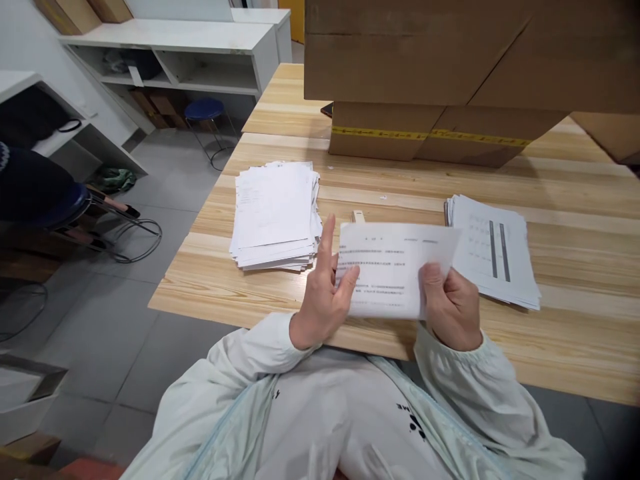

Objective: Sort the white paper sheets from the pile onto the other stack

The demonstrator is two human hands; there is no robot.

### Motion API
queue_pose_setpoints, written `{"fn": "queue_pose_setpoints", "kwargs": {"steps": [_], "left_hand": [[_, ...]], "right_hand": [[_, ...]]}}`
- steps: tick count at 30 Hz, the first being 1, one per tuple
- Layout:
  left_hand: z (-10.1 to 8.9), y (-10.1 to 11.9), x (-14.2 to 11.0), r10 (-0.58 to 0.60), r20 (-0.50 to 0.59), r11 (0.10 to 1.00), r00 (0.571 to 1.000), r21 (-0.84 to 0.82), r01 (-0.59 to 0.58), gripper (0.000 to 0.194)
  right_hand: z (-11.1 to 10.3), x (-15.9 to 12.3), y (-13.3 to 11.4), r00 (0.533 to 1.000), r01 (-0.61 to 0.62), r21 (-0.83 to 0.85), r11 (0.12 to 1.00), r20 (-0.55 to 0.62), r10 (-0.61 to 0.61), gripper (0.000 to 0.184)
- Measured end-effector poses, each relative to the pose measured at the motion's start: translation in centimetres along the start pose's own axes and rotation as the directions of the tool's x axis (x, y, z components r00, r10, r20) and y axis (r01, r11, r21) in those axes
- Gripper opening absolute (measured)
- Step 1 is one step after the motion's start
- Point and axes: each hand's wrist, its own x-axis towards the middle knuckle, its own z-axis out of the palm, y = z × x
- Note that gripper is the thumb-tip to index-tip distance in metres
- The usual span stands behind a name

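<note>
A white printed sheet (383, 267) is held tilted above the near edge of the table, its face with lines of text towards me. My right hand (453, 303) pinches its right side, thumb in front and fingers curled behind. At the left edge, my left hand (323, 300) has its thumb over the front and some fingers behind the paper, while the index finger points up. Whether the sheet is single or several layers I cannot tell. A thick, uneven stack of white paper (275, 207) lies to the left. To the right rests a lower stack of printed sheets (500, 250), topped by a page with dark bars.
Large cardboard boxes (425, 57) with yellow tape stand at the back of the wooden table (200, 283). A small pale object (358, 217) lies behind the sheet. Left are white shelves (200, 37), a blue stool (205, 109) and part of a seated person (30, 183).
</note>
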Motion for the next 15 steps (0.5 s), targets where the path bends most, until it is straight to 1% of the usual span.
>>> {"fn": "queue_pose_setpoints", "kwargs": {"steps": [1,2,3,4,5,6,7,8,9,10,13,15], "left_hand": [[-0.2,-0.4,-0.3,-0.057,0.036,0.998,0.998,0.032,0.055,0.067],[-0.5,-0.9,-0.5,-0.127,0.080,0.990,0.989,0.067,0.121,0.063],[-0.8,-1.3,-0.5,-0.218,0.133,0.974,0.967,0.095,0.206,0.055],[-1.0,-1.8,-0.4,-0.326,0.193,0.944,0.925,0.112,0.310,0.046],[-1.2,-2.1,-0.1,-0.438,0.254,0.899,0.862,0.120,0.421,0.039],[-1.4,-2.4,0.3,-0.535,0.307,0.842,0.787,0.120,0.526,0.033],[-1.4,-2.6,0.8,-0.605,0.344,0.786,0.718,0.113,0.608,0.029],[-1.3,-2.8,1.2,-0.644,0.366,0.745,0.672,0.101,0.659,0.027],[-1.2,-2.9,1.7,-0.659,0.371,0.726,0.655,0.085,0.682,0.025],[-1.1,-3.0,2.1,-0.656,0.364,0.726,0.661,0.068,0.684,0.024],[-0.7,-3.2,2.9,-0.626,0.330,0.754,0.706,0.028,0.656,0.024],[-0.6,-3.5,3.4,-0.618,0.304,0.767,0.725,0.029,0.641,0.025]], "right_hand": [[-0.7,0.0,0.4,0.989,-0.081,-0.006,0.997,0.123,0.081,0.056],[-1.3,0.0,1.0,0.956,-0.174,-0.004,0.985,0.241,0.170,0.056],[-1.7,0.1,1.6,0.907,-0.268,-0.003,0.963,0.337,0.253,0.057],[-2.0,0.1,2.3,0.856,-0.350,-0.006,0.937,0.403,0.322,0.058],[-2.2,0.2,3.0,0.817,-0.411,-0.015,0.912,0.438,0.375,0.059],[-2.2,0.4,3.7,0.794,-0.448,-0.027,0.894,0.448,0.411,0.061],[-2.2,0.6,4.3,0.787,-0.468,-0.035,0.883,0.439,0.434,0.063],[-2.1,0.9,4.8,0.787,-0.478,-0.038,0.878,0.426,0.447,0.064],[-2.0,1.2,5.3,0.787,-0.485,-0.036,0.874,0.418,0.454,0.064],[-1.8,1.6,5.6,0.789,-0.489,-0.031,0.872,0.411,0.457,0.065],[-1.3,2.9,6.4,0.806,-0.478,-0.027,0.878,0.384,0.450,0.065],[-0.9,3.7,6.6,0.817,-0.461,-0.047,0.886,0.368,0.445,0.064]]}}
